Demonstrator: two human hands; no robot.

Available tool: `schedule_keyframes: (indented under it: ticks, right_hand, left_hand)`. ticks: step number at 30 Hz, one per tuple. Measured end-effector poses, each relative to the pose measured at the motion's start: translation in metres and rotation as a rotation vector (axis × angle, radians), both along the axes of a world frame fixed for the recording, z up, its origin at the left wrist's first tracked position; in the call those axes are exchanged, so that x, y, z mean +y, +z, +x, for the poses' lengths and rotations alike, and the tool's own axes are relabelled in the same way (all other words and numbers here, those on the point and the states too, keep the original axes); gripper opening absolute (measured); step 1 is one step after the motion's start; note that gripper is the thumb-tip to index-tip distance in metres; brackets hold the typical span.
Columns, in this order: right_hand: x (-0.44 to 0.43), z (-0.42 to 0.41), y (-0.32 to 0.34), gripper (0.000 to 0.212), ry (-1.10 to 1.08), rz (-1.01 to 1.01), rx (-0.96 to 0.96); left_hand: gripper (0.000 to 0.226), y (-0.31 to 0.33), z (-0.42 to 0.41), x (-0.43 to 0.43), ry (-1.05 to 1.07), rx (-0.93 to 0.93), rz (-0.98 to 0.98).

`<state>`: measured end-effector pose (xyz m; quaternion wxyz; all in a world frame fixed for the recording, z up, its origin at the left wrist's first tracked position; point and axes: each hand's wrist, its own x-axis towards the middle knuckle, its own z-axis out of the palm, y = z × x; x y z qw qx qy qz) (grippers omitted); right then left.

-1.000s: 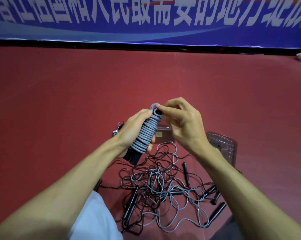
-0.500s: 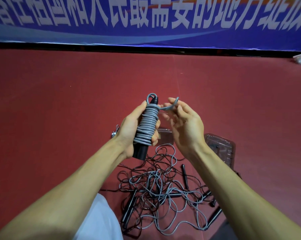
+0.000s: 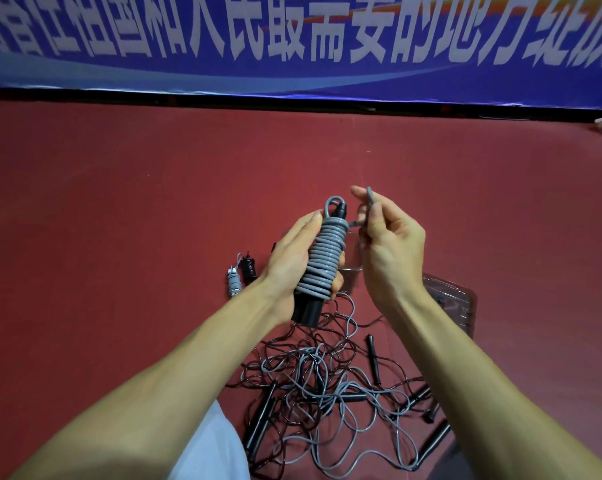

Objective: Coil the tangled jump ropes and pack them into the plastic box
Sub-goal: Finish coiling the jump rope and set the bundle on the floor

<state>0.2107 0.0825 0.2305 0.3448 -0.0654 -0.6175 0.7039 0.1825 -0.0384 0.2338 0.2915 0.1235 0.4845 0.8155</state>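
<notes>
Tangled grey and dark jump ropes (image 3: 327, 393) with black handles (image 3: 374, 358) lie heaped on the red floor (image 3: 119, 202) below both hands. Above them the left hand (image 3: 292, 268) grips a tightly wound grey rope bundle (image 3: 322, 261); the right hand (image 3: 389, 247) pinches its loose grey tail (image 3: 370, 199). Beyond the right wrist sits the clear plastic box (image 3: 448, 299). Should that tail slip untucked, the springy turns would likely unwind.
</notes>
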Motion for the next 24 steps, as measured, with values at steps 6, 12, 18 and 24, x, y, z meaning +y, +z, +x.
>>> schedule_keyframes:
  ticks: [6,12,18,24]
  right_hand:
    - [0.009,0.011,0.010,0.017,-0.088,0.272,-0.017]
    - [0.014,0.010,0.011,0.013,-0.091,0.408,-0.124]
    - [0.007,0.010,0.011,0.015,-0.138,0.661,-0.119]
    - [0.000,0.010,0.013,0.009,-0.187,0.752,-0.076]
  left_hand:
    - [0.031,-0.005,0.000,0.001,0.041,0.113,-0.066]
    - [0.032,-0.006,-0.004,0.000,0.154,0.198,-0.128]
    - [0.029,-0.006,-0.004,-0.011,0.254,0.427,-0.320]
    - [0.034,-0.015,-0.011,-0.017,0.370,0.839,-0.533]
